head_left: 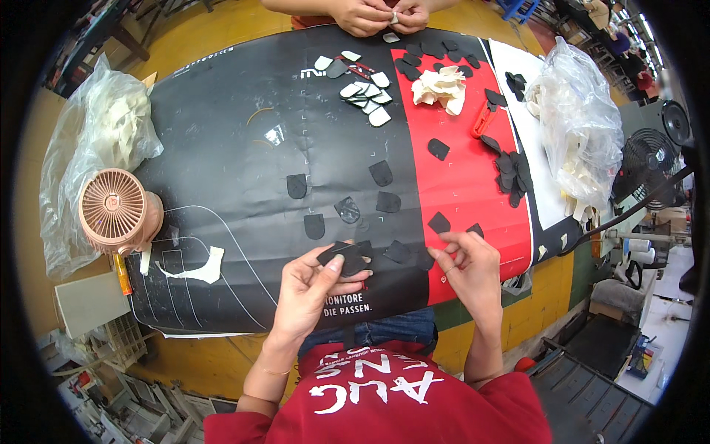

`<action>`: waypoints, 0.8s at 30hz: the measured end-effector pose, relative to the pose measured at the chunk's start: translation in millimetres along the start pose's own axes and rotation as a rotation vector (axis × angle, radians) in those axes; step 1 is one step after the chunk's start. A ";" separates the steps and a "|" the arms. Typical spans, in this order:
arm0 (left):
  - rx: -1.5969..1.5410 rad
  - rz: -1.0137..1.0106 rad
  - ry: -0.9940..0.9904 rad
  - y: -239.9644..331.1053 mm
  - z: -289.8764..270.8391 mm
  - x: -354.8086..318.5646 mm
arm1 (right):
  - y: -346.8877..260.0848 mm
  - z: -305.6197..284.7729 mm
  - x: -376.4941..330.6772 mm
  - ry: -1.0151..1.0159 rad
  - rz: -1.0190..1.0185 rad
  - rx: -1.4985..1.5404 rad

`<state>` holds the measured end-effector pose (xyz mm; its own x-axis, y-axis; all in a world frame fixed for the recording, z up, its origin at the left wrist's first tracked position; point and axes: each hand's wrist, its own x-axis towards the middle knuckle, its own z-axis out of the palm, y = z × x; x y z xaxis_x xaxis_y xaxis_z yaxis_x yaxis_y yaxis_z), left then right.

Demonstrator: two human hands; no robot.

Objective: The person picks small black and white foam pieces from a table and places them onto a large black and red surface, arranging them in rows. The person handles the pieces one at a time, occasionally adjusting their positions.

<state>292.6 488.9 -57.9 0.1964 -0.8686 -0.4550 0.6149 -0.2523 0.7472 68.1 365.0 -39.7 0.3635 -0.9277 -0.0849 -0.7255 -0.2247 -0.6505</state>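
Here the left hand [314,285] holds a small stack of black tongue-shaped patches [346,259], thumb on top and fingers curled beneath, just above the near edge of the bench [222,148]. The right hand [467,268] hovers close beside it over the red stripe of the printed sheet [458,185] that covers the bench; its fingertips are pinched together, though whether a piece sits between them I cannot tell. More loose black patches [381,173] lie scattered on the sheet just beyond both hands, some on the black part, a few on the red. A further heap of black pieces [512,175] sits at the right side of the red stripe, near an orange tool [481,118]. Toward the far edge lies a cluster of white-backed pieces [367,95], and beside it a crumpled pile of cream scraps [441,89]. Across the bench, another person's hands [381,15] are close together over small pieces. A pink desk fan [118,211] stands at the left end, touching a clear plastic bag [96,133] of pale offcuts; a second clear bag [580,118] rests at the right end. A black fan [651,166] stands off the bench to the right.
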 end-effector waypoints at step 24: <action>-0.076 -0.073 -0.053 -12.2 15.4 3.9 | -31.7 29.4 -16.3 -0.021 -0.397 0.383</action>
<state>274.1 482.0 -61.3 0.1095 -0.8711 -0.4788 0.6823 -0.2844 0.6735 102.3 396.1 -39.9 0.5804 -0.7866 0.2105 -0.2667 -0.4279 -0.8636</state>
